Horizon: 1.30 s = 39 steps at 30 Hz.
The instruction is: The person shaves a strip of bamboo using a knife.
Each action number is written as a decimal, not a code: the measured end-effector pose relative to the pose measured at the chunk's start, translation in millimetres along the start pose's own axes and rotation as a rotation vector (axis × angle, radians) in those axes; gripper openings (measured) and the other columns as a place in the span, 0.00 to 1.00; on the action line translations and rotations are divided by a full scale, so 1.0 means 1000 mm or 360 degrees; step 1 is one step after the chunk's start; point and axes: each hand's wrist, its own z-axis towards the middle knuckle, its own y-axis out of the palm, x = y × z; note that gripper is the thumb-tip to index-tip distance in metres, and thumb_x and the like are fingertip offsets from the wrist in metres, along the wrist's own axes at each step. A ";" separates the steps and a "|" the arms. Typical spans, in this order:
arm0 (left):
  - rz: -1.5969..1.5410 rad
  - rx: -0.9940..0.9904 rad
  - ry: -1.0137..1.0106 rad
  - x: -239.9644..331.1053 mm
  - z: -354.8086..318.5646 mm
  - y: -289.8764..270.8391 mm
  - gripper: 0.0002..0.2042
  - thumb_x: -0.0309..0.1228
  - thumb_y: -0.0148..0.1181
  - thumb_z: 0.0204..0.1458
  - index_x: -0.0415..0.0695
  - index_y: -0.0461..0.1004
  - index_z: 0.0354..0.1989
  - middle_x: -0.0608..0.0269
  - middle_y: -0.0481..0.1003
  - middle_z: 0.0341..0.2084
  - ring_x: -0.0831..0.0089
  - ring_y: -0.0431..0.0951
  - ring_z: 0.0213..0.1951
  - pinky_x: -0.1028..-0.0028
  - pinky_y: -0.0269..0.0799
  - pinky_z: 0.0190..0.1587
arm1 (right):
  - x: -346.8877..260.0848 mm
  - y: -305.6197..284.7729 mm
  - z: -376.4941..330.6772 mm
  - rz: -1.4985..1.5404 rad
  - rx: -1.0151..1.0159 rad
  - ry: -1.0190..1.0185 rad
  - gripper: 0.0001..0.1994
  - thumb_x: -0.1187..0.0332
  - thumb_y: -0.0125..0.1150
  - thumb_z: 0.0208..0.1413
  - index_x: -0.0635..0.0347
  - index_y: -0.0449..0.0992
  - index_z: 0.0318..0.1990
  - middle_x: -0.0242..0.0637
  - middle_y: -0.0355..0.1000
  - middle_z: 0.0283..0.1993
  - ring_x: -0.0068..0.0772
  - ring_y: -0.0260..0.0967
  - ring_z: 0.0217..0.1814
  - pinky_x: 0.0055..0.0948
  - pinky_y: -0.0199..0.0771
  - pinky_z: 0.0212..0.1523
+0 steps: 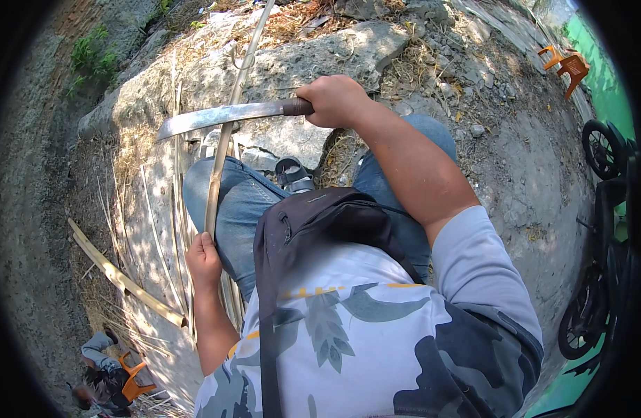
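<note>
My right hand (pixel 335 102) is closed round the dark handle of a machete (pixel 226 115). Its long, slightly curved blade points left and lies across a bamboo strip (pixel 219 167). The lower end of that strip is gripped in my left hand (pixel 204 258), beside my left knee. From there the strip runs up past the blade to the top of the view. A thin curled shaving (pixel 238 61) stands off the strip above the blade. Whether the blade's edge is biting into the bamboo cannot be made out.
Thin bamboo strips (pixel 153 223) and a split bamboo piece (pixel 125 281) lie at my left. A concrete slab (pixel 313 59) is ahead. A person (pixel 101 369) sits by an orange chair (pixel 134 380) lower left. Another orange chair (pixel 569 67) and a motorcycle (pixel 599 258) stand right.
</note>
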 end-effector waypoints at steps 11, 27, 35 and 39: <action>-0.0040 0.0035 0.0013 -0.002 0.000 0.001 0.21 0.37 0.50 0.71 0.38 0.66 0.24 0.66 0.62 0.15 0.78 0.59 0.23 0.69 0.57 0.26 | -0.011 0.010 0.006 -0.0050 -0.0098 -0.0313 0.09 0.62 0.66 0.45 0.47 0.80 0.37 0.39 0.80 0.32 0.49 0.80 0.38 0.49 0.78 0.41; 0.0026 0.0048 0.0000 0.008 0.000 0.000 0.20 0.36 0.50 0.71 0.37 0.66 0.24 0.63 0.62 0.15 0.77 0.60 0.22 0.69 0.58 0.25 | -0.011 0.014 0.004 0.0080 -0.0121 -0.0184 0.08 0.62 0.64 0.46 0.48 0.79 0.35 0.39 0.79 0.33 0.51 0.79 0.39 0.51 0.78 0.41; 0.0048 0.0055 0.0006 0.005 0.000 0.000 0.20 0.35 0.50 0.70 0.37 0.65 0.24 0.61 0.62 0.15 0.75 0.59 0.21 0.66 0.56 0.25 | -0.017 0.016 0.005 0.0058 -0.0098 -0.0314 0.07 0.63 0.66 0.44 0.46 0.80 0.33 0.38 0.78 0.29 0.49 0.79 0.37 0.49 0.77 0.40; 0.0101 0.0029 0.0003 0.009 0.000 -0.002 0.20 0.35 0.50 0.70 0.36 0.66 0.25 0.61 0.63 0.15 0.75 0.60 0.21 0.66 0.57 0.25 | -0.017 0.017 0.004 0.0022 -0.0083 -0.0312 0.07 0.63 0.67 0.43 0.46 0.80 0.33 0.37 0.79 0.30 0.49 0.79 0.38 0.49 0.77 0.41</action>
